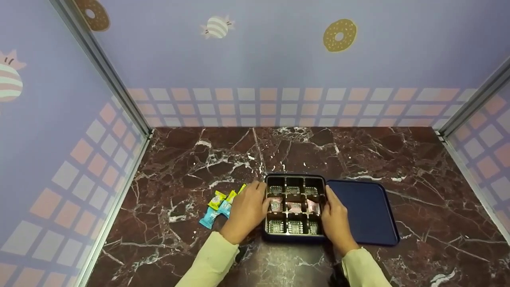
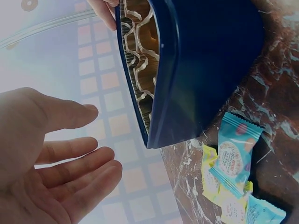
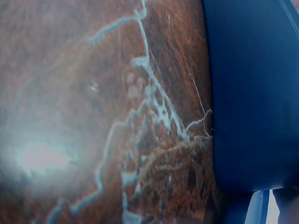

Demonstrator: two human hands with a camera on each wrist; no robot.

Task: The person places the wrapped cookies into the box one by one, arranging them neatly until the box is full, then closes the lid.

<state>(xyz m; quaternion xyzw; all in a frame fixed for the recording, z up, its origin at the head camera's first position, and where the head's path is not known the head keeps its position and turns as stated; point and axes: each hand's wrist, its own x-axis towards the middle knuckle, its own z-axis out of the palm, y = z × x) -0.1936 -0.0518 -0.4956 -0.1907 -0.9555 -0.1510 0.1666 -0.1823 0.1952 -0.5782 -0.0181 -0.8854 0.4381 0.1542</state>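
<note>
A dark blue box [image 1: 295,238] with a divided insert stands in the head view. Pink-wrapped candies [image 1: 294,207] lie in the middle row, one per compartment; the front and back rows show bare compartment floors. My left hand [image 1: 248,207] is beside the box's left wall. In the left wrist view its fingers are spread loosely, with nothing between them and a gap to the box [image 2: 205,70]. My right hand [image 1: 336,217] holds the box's right side, fingers along the wall and thumb at the rim. Left of my left hand are blue candies [image 1: 208,218] and yellow candies [image 1: 216,200].
A flat blue lid [image 1: 364,211] lies on the marble table [image 1: 430,207] to the right of the box, partly behind my right hand. Patterned panels [image 1: 279,59] enclose the table at the back and both sides.
</note>
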